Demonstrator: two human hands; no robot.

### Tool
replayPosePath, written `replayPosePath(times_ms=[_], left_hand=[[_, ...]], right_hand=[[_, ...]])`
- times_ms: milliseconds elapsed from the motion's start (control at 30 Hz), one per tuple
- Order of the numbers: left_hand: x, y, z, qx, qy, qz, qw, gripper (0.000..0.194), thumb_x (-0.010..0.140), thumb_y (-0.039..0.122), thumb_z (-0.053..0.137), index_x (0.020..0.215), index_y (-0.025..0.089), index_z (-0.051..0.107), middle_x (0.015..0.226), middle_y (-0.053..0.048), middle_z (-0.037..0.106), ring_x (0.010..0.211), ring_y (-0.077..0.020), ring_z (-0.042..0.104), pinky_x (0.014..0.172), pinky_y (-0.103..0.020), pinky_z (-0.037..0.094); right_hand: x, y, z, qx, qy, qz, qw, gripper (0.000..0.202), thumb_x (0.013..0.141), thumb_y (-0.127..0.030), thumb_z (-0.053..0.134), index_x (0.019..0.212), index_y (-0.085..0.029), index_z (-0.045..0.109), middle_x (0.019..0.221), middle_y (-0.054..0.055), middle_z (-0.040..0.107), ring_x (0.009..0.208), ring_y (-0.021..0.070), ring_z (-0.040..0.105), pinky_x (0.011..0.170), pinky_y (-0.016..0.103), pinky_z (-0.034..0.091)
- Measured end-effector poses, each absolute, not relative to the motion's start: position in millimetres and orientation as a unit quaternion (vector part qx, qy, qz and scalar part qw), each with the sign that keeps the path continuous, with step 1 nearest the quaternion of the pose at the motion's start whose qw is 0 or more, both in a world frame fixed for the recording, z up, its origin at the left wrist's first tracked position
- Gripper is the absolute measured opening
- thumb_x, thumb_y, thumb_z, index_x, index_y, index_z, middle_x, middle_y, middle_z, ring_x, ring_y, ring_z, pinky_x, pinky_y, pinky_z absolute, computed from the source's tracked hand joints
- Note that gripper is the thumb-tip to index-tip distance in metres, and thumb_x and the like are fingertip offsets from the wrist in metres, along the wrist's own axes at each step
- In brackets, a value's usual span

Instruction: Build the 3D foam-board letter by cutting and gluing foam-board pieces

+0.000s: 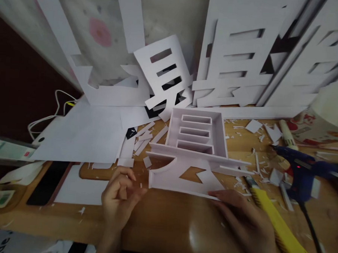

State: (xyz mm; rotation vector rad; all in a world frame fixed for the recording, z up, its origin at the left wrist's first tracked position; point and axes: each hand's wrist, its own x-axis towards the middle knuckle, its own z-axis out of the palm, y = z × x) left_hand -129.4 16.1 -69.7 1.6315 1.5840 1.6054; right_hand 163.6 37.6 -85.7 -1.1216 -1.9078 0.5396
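Note:
A white foam-board model [195, 165] lies on the wooden table in front of me. Its far part is a shallow box with three framed slots; its near part has a notched, ribbon-shaped cutout and a curved left wall. At the near right corner, my right hand [246, 215] pinches the thin front edge between thumb and fingers. My left hand [121, 195] is beside the near left corner, apart from the model. Its fingers are curled loosely, the thumb is away from them, and nothing shows between them.
A blue glue gun [298, 169] with a red light stands at right, near a yellow utility knife [279, 221]. White offcuts [143, 140] litter the table. Slotted white panels [239, 51] lean at the back. A dark phone [49, 182] and a white sheet [87, 134] lie left.

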Motion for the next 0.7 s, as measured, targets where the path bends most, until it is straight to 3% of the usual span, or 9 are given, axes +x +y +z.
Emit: replayPosePath(times_ms=[100,200,400,700], left_hand=[[-127,17,-67,0.633,0.555,0.508,0.183,0.016,0.078,0.012,0.074,0.081,0.023,0.063,0.093,0.0,0.051,0.087,-0.0145,0.053,0.073,-0.025,0.046],[-125,17,-65,0.666,0.554,0.466,0.18,0.018,0.081,0.01,0.07,0.091,0.025,0.069,0.099,-0.001,0.052,0.09,-0.0144,0.054,0.077,-0.026,0.048],[-123,16,-68,0.575,0.631,0.493,0.168,0.018,0.091,0.014,0.06,0.093,0.027,0.072,0.093,0.001,0.058,0.079,-0.0099,0.057,0.057,-0.018,0.042],[-121,19,-70,0.513,0.601,0.525,0.318,0.014,0.09,0.03,0.064,0.096,0.026,0.076,0.093,-0.002,0.06,0.088,-0.0149,0.059,0.075,-0.023,0.048]], right_hand=[[163,40,-82,-0.439,-0.773,0.202,0.412,0.01,0.091,-0.02,0.061,0.096,-0.027,0.065,0.085,-0.003,0.076,0.075,0.0131,0.073,0.072,0.02,0.059],[164,40,-80,-0.444,-0.779,0.187,0.402,0.007,0.093,-0.022,0.059,0.096,-0.027,0.064,0.084,-0.002,0.076,0.074,0.0128,0.073,0.072,0.019,0.059],[167,35,-90,-0.455,-0.772,0.209,0.392,0.01,0.092,-0.021,0.06,0.099,-0.028,0.064,0.089,-0.002,0.076,0.077,0.0144,0.073,0.074,0.023,0.059],[164,32,-95,-0.449,-0.759,0.213,0.42,0.008,0.091,-0.023,0.064,0.095,-0.029,0.066,0.089,-0.003,0.076,0.079,0.014,0.073,0.072,0.022,0.058]])
